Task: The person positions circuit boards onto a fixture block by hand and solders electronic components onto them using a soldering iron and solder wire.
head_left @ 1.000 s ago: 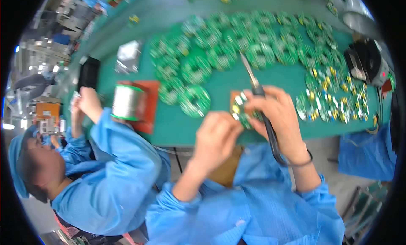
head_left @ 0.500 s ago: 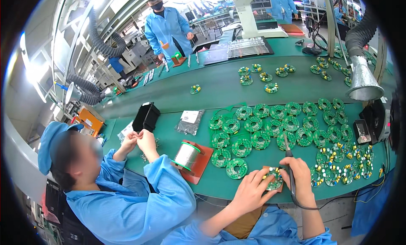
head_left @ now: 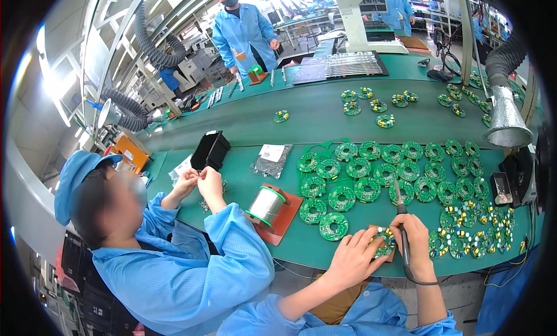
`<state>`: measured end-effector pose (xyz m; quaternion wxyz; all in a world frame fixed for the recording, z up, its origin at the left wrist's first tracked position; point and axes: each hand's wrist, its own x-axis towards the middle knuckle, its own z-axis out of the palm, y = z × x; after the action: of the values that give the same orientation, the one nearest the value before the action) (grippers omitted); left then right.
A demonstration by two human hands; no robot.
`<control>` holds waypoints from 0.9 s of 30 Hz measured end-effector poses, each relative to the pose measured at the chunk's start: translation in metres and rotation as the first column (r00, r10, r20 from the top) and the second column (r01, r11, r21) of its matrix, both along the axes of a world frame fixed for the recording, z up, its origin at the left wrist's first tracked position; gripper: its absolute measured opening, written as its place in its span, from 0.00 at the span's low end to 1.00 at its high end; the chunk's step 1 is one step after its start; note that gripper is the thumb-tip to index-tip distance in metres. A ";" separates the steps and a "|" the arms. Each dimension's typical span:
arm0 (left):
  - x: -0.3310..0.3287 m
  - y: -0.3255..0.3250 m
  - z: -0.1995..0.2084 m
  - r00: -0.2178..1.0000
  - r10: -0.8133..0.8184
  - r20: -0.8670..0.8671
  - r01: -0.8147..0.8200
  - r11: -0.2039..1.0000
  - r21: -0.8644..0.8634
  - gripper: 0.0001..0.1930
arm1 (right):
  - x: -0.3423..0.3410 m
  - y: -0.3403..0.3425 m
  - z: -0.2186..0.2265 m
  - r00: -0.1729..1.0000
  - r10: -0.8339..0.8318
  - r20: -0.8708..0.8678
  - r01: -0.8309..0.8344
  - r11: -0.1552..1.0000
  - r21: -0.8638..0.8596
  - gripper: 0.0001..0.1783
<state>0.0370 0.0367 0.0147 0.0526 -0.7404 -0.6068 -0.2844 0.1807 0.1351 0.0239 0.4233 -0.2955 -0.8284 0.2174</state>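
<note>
With my left hand (head_left: 350,259) I pinch a ring-shaped circuit board (head_left: 384,243) by its nine o'clock side, over a reddish-brown block (head_left: 390,257) at the worktop's (head_left: 301,243) near edge. The fingers of my right hand (head_left: 414,236) are closed around a soldering iron (head_left: 405,252), its tip pointing to twelve. From my board, bare green boards (head_left: 334,226) spread from ten to one o'clock; populated boards (head_left: 460,243) lie at three, and a solder reel (head_left: 265,206) between nine and ten.

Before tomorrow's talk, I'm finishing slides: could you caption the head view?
Left hand on a round circuit board, right hand holding a soldering iron.
</note>
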 end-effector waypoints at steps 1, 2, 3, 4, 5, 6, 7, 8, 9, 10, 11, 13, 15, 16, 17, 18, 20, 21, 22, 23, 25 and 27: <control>0.000 0.000 0.000 1.000 -0.006 -0.001 0.006 1.000 -0.004 0.19 | 0.001 0.000 -0.001 1.000 0.006 -0.005 -0.006 1.000 0.017 0.13; -0.001 0.000 0.000 1.000 -0.004 0.002 0.004 1.000 0.005 0.19 | 0.002 0.000 -0.002 1.000 0.013 -0.024 -0.012 0.999 0.044 0.13; -0.001 0.000 0.000 1.000 -0.007 0.007 0.007 1.000 0.005 0.19 | 0.002 0.001 -0.002 1.000 0.010 -0.007 -0.010 0.999 0.032 0.13; -0.001 0.000 -0.001 1.000 -0.015 0.010 0.015 1.000 0.007 0.19 | 0.003 0.003 -0.002 0.999 0.036 -0.018 -0.035 0.999 0.039 0.13; -0.001 0.001 -0.001 1.000 -0.014 0.010 0.014 1.000 0.011 0.19 | 0.003 0.004 -0.002 0.997 0.066 -0.031 -0.065 0.997 0.038 0.13; -0.001 0.001 -0.001 1.000 -0.015 0.010 0.015 1.000 0.019 0.20 | 0.004 0.005 -0.001 0.998 0.060 -0.029 -0.058 0.997 0.050 0.13; -0.001 0.001 -0.001 1.000 -0.021 0.005 0.021 0.999 0.030 0.21 | 0.004 0.005 -0.001 0.997 0.073 -0.011 -0.072 0.996 0.046 0.13; 0.000 0.001 -0.001 1.000 -0.014 0.011 0.014 1.000 0.028 0.21 | 0.005 0.005 0.000 0.996 0.085 0.003 -0.085 0.996 0.031 0.13; 0.000 0.001 -0.001 1.000 -0.011 0.014 0.011 1.000 0.018 0.20 | 0.005 0.005 0.000 0.996 0.090 0.008 -0.090 0.995 0.042 0.13; 0.000 0.000 -0.001 1.000 -0.008 0.016 0.008 1.000 0.005 0.19 | 0.005 0.004 0.000 0.996 0.089 0.000 -0.089 0.996 0.027 0.13; 0.000 0.000 -0.002 1.000 -0.004 0.019 0.004 1.000 0.007 0.19 | 0.005 0.004 0.000 0.995 0.098 -0.022 -0.098 0.995 0.020 0.12; 0.000 -0.001 -0.002 1.000 -0.007 0.015 0.007 1.000 0.007 0.20 | 0.005 0.006 0.001 0.995 0.099 0.018 -0.099 0.995 0.015 0.12; 0.001 -0.001 -0.004 1.000 -0.007 0.028 0.007 1.000 0.016 0.22 | 0.006 0.007 0.003 0.993 0.107 0.044 -0.108 0.994 0.024 0.11; 0.001 -0.001 -0.005 0.999 -0.010 0.041 0.009 1.000 0.023 0.23 | 0.007 0.007 0.005 0.992 0.111 0.060 -0.112 0.994 0.017 0.11; 0.001 -0.002 -0.005 0.999 -0.008 0.037 0.007 1.000 0.025 0.23 | 0.007 0.007 0.006 0.990 0.119 0.075 -0.120 0.993 0.003 0.11; 0.002 -0.002 -0.006 0.999 -0.005 0.038 0.004 1.000 0.022 0.25 | 0.007 0.006 0.007 0.990 0.116 0.076 -0.118 0.993 0.015 0.11; 0.003 -0.004 -0.008 0.999 0.002 0.039 -0.003 1.000 0.018 0.27 | 0.007 0.003 0.009 0.991 0.099 0.086 -0.097 0.995 -0.029 0.10; 0.004 -0.005 -0.008 1.000 0.010 0.017 -0.011 1.000 0.009 0.29 | 0.006 0.002 0.009 0.991 0.102 0.086 -0.099 0.995 -0.030 0.10; 0.005 -0.006 -0.009 1.000 0.018 -0.005 -0.018 1.000 -0.001 0.31 | 0.005 0.001 0.008 0.996 0.079 0.042 -0.079 0.997 0.000 0.11; 0.006 -0.007 -0.009 1.000 0.019 -0.005 -0.019 1.000 -0.005 0.31 | 0.004 0.000 0.006 0.998 0.063 -0.002 -0.063 0.998 0.023 0.11; 0.006 -0.006 -0.009 0.999 0.024 -0.025 -0.024 1.000 -0.020 0.33 | 0.004 0.001 0.002 0.997 0.075 0.000 -0.075 0.997 0.009 0.12; 0.005 -0.004 -0.009 1.000 -0.010 -0.029 0.009 1.000 -0.012 0.32 | 0.008 0.004 -0.003 0.996 0.090 -0.012 -0.089 0.996 0.030 0.14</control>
<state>0.0418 0.0327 0.0056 0.0556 -0.7475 -0.6042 -0.2705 0.1884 0.1392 0.0207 0.4230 -0.2504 -0.8411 0.2257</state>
